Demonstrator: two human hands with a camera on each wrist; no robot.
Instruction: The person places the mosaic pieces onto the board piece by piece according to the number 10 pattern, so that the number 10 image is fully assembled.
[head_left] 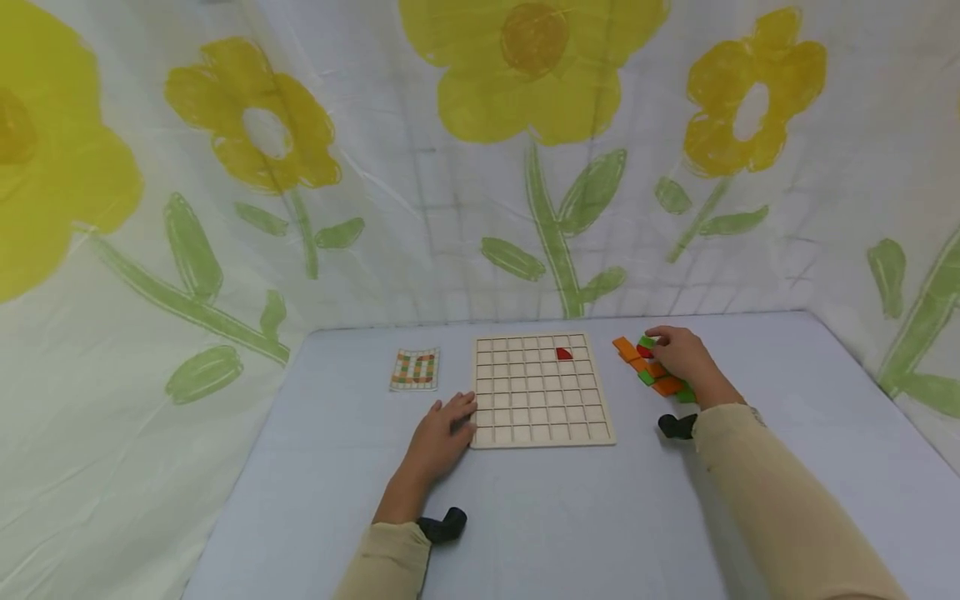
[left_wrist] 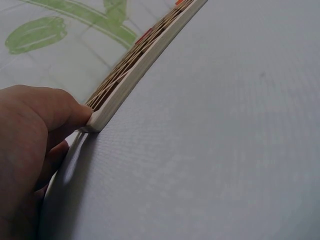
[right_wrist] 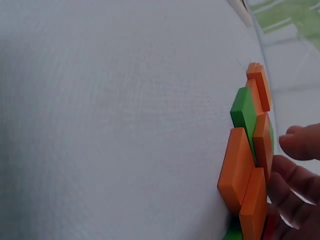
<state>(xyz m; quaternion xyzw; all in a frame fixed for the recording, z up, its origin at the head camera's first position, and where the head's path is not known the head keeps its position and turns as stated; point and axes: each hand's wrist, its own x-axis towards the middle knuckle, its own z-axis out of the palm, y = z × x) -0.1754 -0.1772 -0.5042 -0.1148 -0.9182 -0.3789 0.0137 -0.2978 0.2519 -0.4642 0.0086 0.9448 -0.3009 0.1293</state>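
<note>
A flat wooden grid board (head_left: 532, 390) lies in the middle of the white table in the head view. A red quarter-round piece (head_left: 564, 354) sits in one of its upper right squares. My left hand (head_left: 441, 435) rests at the board's left edge, and in the left wrist view the thumb (left_wrist: 75, 114) touches a corner. Over a loose pile of orange, green and red pieces, my right hand (head_left: 681, 354) reaches with its fingers near a green piece (head_left: 647, 342) and a red piece (head_left: 642, 352). Orange pieces (right_wrist: 235, 167) lie beside those loosely bent fingers; nothing shows between thumb and fingers.
Left of the board lies a small pattern card (head_left: 415, 369) with orange and green squares. Behind the table (head_left: 540, 517) hangs a white curtain (head_left: 450, 250) with painted yellow flowers. Black wrist mounts (head_left: 446, 525) stick out by both sleeves.
</note>
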